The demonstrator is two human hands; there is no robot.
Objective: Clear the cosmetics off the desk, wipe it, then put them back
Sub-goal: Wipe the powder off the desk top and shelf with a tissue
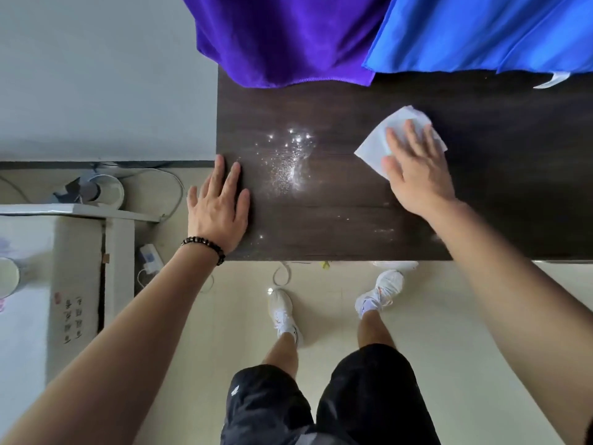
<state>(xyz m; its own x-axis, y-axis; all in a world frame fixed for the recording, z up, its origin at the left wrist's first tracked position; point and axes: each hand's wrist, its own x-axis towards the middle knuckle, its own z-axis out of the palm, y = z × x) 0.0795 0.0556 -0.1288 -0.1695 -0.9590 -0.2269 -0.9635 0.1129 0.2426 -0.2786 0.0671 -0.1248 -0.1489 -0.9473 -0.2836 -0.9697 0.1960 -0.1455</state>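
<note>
The right hand lies flat, fingers straight, pressing a white wipe onto the dark desk right of centre. The left hand rests open-palmed on the desk's left edge. Glinting droplets lie between them.

One table. On it are one white wipe, one patch of glinting droplets and two grips: the left grip and the right grip. Two cloths hang over the table's far edge, one purple cloth and one blue cloth. One beaded bracelet is at the table's near left corner. On the floor before the table's near edge are two white shoes, a left shoe and a right shoe. On the floor to the left of the table lies one white charger.
</note>
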